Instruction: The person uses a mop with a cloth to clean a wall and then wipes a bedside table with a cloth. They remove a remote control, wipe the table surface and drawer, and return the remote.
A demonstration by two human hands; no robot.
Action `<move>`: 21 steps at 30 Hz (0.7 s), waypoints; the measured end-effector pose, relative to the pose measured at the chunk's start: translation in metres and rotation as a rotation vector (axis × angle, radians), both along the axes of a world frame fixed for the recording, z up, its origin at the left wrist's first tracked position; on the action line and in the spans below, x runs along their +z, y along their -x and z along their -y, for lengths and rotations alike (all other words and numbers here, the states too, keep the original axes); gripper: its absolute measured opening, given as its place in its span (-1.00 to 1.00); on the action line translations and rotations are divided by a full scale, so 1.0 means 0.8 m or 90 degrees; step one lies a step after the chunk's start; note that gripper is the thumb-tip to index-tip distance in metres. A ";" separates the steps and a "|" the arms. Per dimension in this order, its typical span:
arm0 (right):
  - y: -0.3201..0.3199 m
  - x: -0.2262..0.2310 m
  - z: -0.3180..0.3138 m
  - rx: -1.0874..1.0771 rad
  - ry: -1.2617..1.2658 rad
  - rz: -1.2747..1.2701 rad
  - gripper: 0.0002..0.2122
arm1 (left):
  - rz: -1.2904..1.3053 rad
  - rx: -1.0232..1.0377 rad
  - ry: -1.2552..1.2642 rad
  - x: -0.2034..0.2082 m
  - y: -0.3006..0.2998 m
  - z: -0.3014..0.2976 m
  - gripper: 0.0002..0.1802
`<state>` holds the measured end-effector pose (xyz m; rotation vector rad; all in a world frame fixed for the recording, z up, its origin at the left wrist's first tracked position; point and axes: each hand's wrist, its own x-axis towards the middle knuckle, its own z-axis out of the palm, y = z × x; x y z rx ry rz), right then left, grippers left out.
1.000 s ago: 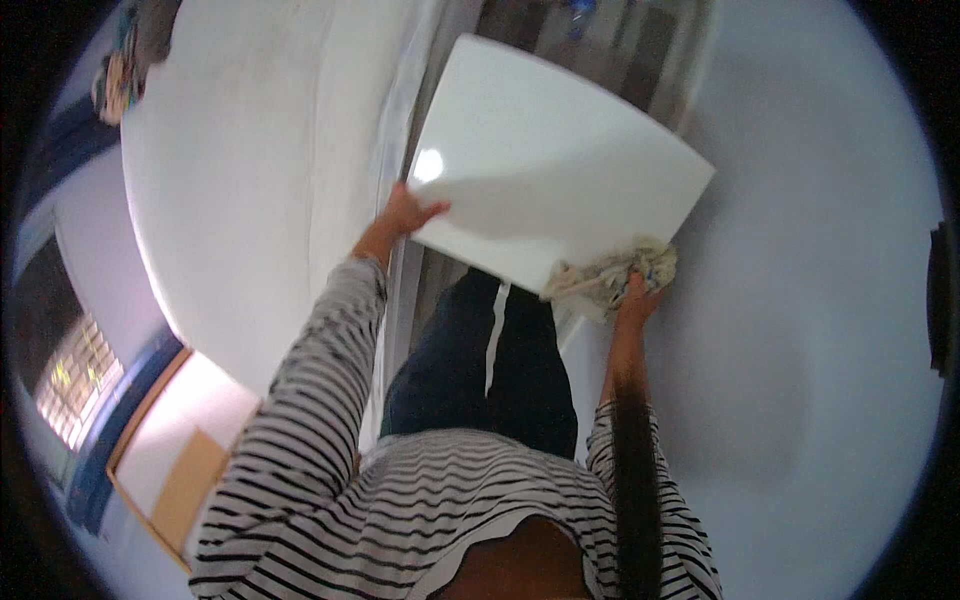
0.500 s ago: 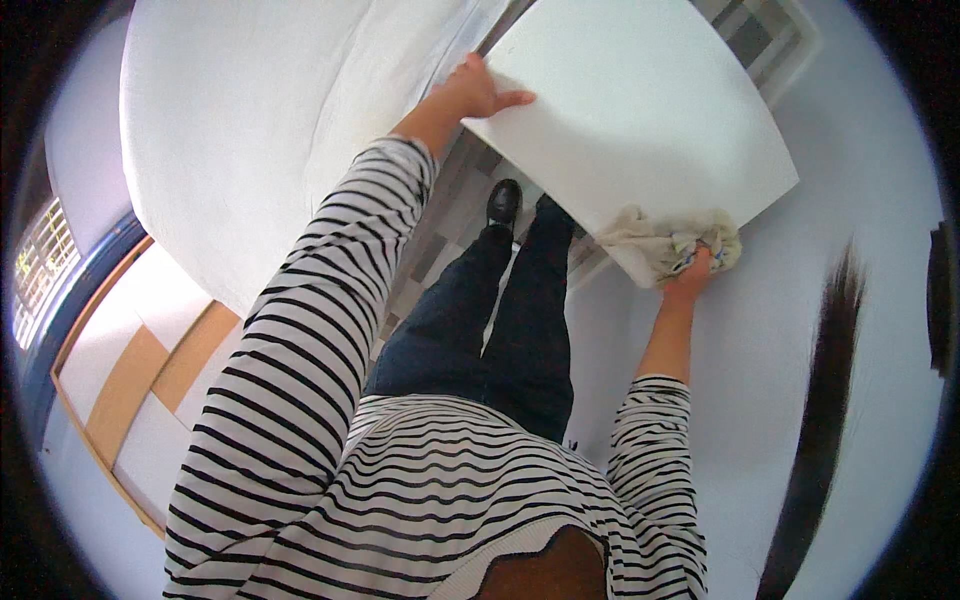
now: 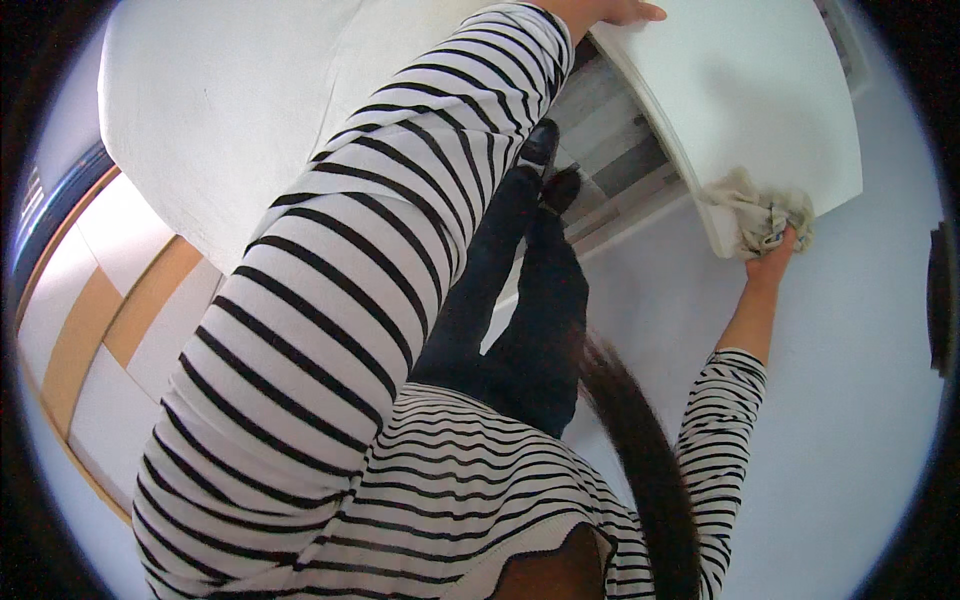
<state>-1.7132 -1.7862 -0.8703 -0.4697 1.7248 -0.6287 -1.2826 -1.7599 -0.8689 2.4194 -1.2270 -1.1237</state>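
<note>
Since the earlier frames, the white board (image 3: 770, 90) has been shifted up & to the R in view, & the L arm has been stretched farther up. The cloth (image 3: 762, 212) is held bunched in the R hand (image 3: 772, 258), w/ most fingers hidden by it, & is pressed on the board's lowest corner. The R arm is held out to the R, nearly straight, w/ its sleeve pushed up. The L hand (image 3: 628, 12) is partly cut off by the top edge; its thumb is laid on the board's face, but whether the fingers are closed can't be told. The L arm is reached long & slanted across the middle, covered by a striped sleeve (image 3: 300, 300). Beyond, the gray plank floor (image 3: 615, 110) is seen btwn the board & the dark pants (image 3: 545, 290). A big white surface (image 3: 230, 90) is seen on the L, a pale wall (image 3: 860, 420) on the R.
</note>
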 end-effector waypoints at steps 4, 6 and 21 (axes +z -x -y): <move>0.013 0.011 0.021 0.010 0.008 -0.044 -0.54 | -0.059 0.041 0.012 0.026 0.001 -0.006 -0.06; 0.000 0.013 0.018 0.049 0.029 0.053 -0.56 | -0.063 0.038 0.059 0.010 -0.024 -0.027 -0.07; -0.028 0.039 -0.004 -0.006 0.150 -0.049 -0.54 | 0.002 0.041 0.017 0.017 -0.047 -0.066 -0.03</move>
